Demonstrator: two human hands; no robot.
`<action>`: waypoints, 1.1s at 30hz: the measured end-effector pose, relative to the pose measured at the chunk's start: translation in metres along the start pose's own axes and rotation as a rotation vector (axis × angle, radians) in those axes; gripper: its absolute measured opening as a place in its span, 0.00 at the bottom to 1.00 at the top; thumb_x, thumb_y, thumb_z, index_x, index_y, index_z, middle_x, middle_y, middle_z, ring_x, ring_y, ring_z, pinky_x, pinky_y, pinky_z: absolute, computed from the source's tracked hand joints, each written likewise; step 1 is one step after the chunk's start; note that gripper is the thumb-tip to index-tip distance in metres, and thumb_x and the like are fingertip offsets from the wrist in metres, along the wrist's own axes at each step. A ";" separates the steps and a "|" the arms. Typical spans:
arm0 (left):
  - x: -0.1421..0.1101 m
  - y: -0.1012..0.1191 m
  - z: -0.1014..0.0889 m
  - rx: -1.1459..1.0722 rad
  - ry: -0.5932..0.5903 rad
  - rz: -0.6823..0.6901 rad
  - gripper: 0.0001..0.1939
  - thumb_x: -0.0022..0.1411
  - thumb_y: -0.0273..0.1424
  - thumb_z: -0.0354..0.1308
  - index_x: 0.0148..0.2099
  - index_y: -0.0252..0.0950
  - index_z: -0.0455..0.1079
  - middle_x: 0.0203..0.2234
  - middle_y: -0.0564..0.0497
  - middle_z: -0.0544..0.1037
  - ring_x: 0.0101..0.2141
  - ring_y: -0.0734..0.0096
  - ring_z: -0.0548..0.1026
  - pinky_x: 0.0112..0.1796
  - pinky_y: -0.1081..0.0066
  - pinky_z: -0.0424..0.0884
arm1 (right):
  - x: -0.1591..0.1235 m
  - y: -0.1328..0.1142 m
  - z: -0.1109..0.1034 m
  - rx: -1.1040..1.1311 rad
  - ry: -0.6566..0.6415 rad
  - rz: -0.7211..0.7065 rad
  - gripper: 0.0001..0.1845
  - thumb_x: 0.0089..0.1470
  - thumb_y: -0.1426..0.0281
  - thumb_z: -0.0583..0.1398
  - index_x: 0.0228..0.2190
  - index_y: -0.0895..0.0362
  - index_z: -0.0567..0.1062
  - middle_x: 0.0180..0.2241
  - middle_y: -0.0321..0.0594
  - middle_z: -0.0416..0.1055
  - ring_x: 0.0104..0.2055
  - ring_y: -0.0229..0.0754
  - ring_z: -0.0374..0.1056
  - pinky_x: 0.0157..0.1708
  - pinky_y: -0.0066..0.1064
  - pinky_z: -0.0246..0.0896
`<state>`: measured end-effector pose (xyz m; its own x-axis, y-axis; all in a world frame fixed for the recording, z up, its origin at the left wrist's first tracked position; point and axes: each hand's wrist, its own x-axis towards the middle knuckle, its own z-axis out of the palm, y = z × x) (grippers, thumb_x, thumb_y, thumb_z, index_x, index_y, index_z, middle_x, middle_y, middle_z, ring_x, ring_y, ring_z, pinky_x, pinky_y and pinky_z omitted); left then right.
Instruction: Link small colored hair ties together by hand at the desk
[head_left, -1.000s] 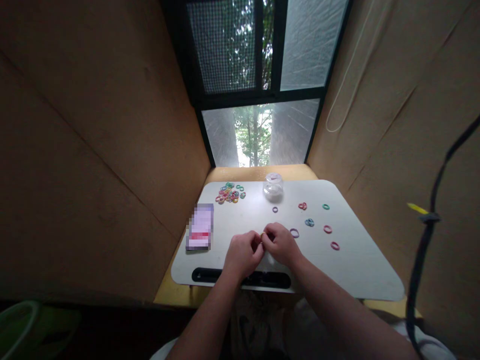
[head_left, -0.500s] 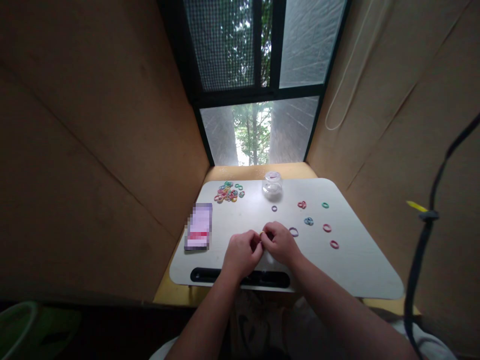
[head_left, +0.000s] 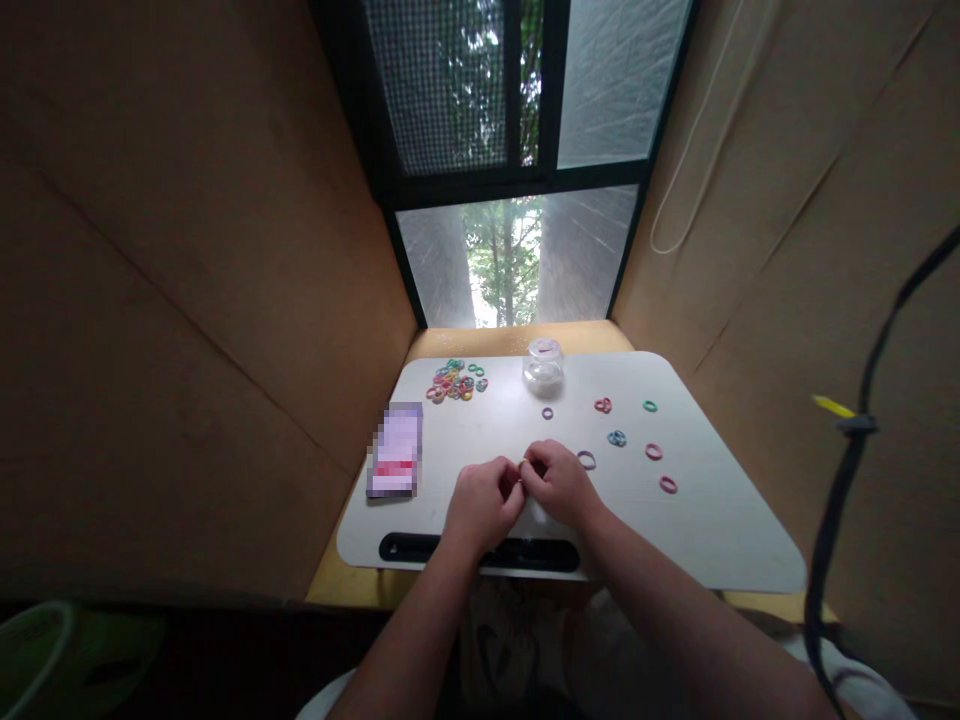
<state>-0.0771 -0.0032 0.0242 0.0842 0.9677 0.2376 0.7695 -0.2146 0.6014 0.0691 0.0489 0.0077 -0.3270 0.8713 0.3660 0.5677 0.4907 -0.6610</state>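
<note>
My left hand [head_left: 484, 500] and my right hand [head_left: 559, 482] meet fingertip to fingertip above the front middle of the white table [head_left: 450, 440]. Both are closed in a pinch on a small yellow hair tie [head_left: 523, 463], mostly hidden by the fingers. Just right of my right hand lies a purple hair tie [head_left: 586, 460], and a smaller purple one [head_left: 547, 413] rests farther back. Red hair ties [head_left: 603, 405], a blue-grey cluster [head_left: 616, 438], a green one [head_left: 650, 406] and two pink-red ones [head_left: 654, 452] are spread to the right.
A mixed pile of coloured hair ties [head_left: 452, 383] sits at the back left. Near the back edge stands a clear jar [head_left: 544, 370]. A phone [head_left: 397, 450] lies at the left, and a black slot [head_left: 405, 548] runs along the front. A dark cable [head_left: 847, 500] hangs at right.
The view has shifted very slightly. Both hands stay together in nearly the same pose, with only a small shift of the fingers around the yellow hair tie.
</note>
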 end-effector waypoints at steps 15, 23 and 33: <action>0.000 0.002 -0.002 -0.014 -0.002 -0.003 0.04 0.60 0.31 0.55 0.34 0.38 0.70 0.25 0.53 0.77 0.26 0.72 0.72 0.30 0.72 0.61 | 0.000 -0.001 0.000 0.002 0.001 0.000 0.08 0.49 0.72 0.56 0.20 0.55 0.65 0.22 0.34 0.64 0.27 0.37 0.59 0.30 0.29 0.51; 0.000 0.003 -0.002 -0.015 -0.004 -0.015 0.05 0.60 0.32 0.55 0.34 0.38 0.70 0.25 0.53 0.77 0.26 0.72 0.72 0.31 0.71 0.61 | 0.000 0.000 0.000 0.005 0.000 -0.003 0.09 0.50 0.72 0.56 0.20 0.55 0.65 0.21 0.34 0.64 0.27 0.37 0.58 0.30 0.29 0.52; -0.002 0.000 0.000 -0.015 0.015 -0.007 0.06 0.60 0.33 0.54 0.34 0.38 0.71 0.25 0.53 0.77 0.26 0.72 0.71 0.31 0.72 0.61 | -0.001 -0.001 0.001 -0.006 0.009 0.001 0.09 0.50 0.72 0.56 0.20 0.56 0.66 0.21 0.34 0.64 0.27 0.37 0.58 0.30 0.28 0.51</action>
<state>-0.0772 -0.0053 0.0237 0.0695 0.9670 0.2450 0.7603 -0.2103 0.6146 0.0680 0.0477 0.0073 -0.3199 0.8718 0.3710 0.5725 0.4899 -0.6574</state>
